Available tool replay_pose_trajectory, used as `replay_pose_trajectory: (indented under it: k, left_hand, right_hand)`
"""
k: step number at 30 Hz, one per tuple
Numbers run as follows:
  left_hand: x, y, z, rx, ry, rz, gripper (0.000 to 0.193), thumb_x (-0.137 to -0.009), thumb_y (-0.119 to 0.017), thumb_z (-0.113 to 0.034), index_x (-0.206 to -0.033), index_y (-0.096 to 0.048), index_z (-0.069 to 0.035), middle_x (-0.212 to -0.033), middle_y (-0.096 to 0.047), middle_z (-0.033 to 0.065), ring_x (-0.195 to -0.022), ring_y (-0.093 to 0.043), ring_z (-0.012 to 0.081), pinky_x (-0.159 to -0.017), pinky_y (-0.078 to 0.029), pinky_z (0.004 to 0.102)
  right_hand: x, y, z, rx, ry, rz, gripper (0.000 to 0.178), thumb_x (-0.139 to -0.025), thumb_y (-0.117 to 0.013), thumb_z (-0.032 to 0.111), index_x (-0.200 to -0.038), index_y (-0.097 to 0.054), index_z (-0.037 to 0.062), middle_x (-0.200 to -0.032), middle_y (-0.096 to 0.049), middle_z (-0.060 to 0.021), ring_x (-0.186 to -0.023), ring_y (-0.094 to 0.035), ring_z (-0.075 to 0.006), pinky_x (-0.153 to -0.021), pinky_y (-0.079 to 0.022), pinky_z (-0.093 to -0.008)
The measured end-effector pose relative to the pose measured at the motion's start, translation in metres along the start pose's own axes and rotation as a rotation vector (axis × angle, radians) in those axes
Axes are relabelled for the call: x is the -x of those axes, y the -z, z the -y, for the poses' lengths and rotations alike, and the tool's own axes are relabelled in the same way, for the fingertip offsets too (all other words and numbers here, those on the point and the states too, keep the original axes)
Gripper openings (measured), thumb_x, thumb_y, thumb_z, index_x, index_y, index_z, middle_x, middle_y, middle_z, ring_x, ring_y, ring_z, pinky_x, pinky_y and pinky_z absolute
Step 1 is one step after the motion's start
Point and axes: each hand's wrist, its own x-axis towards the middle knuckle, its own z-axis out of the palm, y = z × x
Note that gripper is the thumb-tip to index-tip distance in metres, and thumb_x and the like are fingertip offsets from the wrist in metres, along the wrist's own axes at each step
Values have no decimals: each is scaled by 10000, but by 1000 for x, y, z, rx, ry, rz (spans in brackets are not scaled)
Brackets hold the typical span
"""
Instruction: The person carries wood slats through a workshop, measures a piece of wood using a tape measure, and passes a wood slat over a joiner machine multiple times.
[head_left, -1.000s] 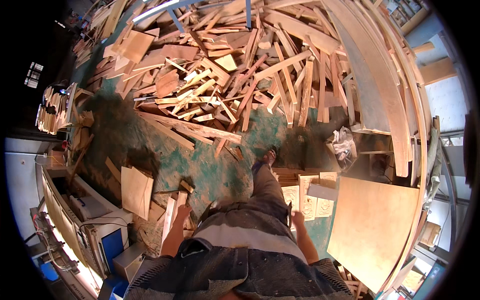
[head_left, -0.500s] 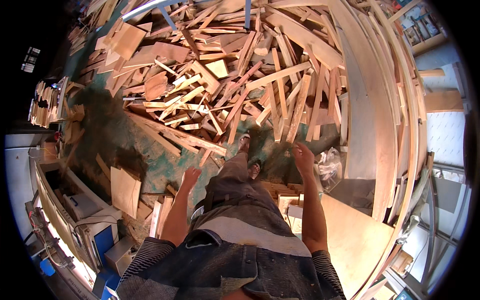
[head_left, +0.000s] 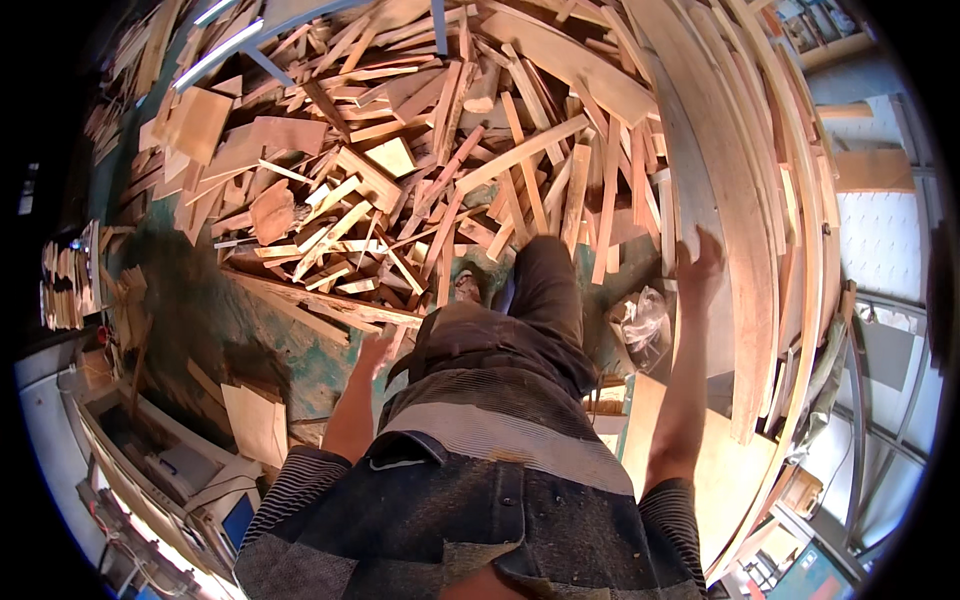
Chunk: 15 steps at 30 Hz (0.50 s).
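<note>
My left hand (head_left: 376,352) hangs beside my left thigh, fingers loosely apart, with nothing seen in it. On the other side my right hand (head_left: 700,262) is raised in front of the long wooden boards (head_left: 745,220); its fingers are spread and appear to hold nothing. Whether it touches the boards I cannot tell. Ahead of my legs lies a big heap of wood offcuts (head_left: 390,156), with sticks, blocks and flat pieces jumbled together. My right knee (head_left: 548,262) is lifted toward the heap's near edge.
A clear plastic bag (head_left: 642,322) lies on the floor to my right. Beside me is a pale wooden panel (head_left: 725,470). At the left stand a box-like machine (head_left: 185,465) and leaning board pieces (head_left: 255,422). A blue-grey metal frame (head_left: 265,62) crosses the far side.
My right hand has moved outward to the right, toward the long boards. My right leg has come up and forward in a step. The heap has shifted left in view.
</note>
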Motion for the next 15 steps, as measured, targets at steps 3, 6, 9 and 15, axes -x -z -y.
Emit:
replay_pose_trajectory:
  k: [3,6,9,15]
  left_hand:
    - [13,9,-56,103,-163,-165,305,-875,-692,-306,-1052,-594,-78,-726,-504,0,-578,-451,116,-496,-369,289]
    - [15,14,-110,204,-318,-137,218,-892,-666,-308,-892,-570,-113,-700,-474,-36,-559,-431,89,-489,-363,278]
    - [9,12,-148,99,-396,-151,234,-908,-647,-338,-869,-543,-131,-722,-488,-38,-640,-482,91,-579,-417,288]
    - [20,-14,-126,50,-201,-108,411,-892,-670,-404,-1131,-582,-80,-1009,-654,29,-910,-627,201,-782,-492,410]
  right_hand:
    - [-56,-22,-19,234,-6,109,612,-850,-737,296,-1394,-531,105,-1432,-462,-244,-1300,-451,-429,-1074,-393,-503]
    - [-80,-52,-42,343,-10,172,618,-894,-682,392,-1415,-506,110,-1477,-406,-248,-1330,-409,-453,-1082,-388,-511]
    - [-84,-86,-73,350,-62,302,614,-929,-612,466,-1420,-503,113,-1483,-395,-260,-1355,-388,-445,-1102,-368,-518]
    - [-63,-116,-102,159,38,92,521,-983,-524,443,-1408,-529,142,-1460,-437,-243,-1346,-406,-433,-1116,-365,-512]
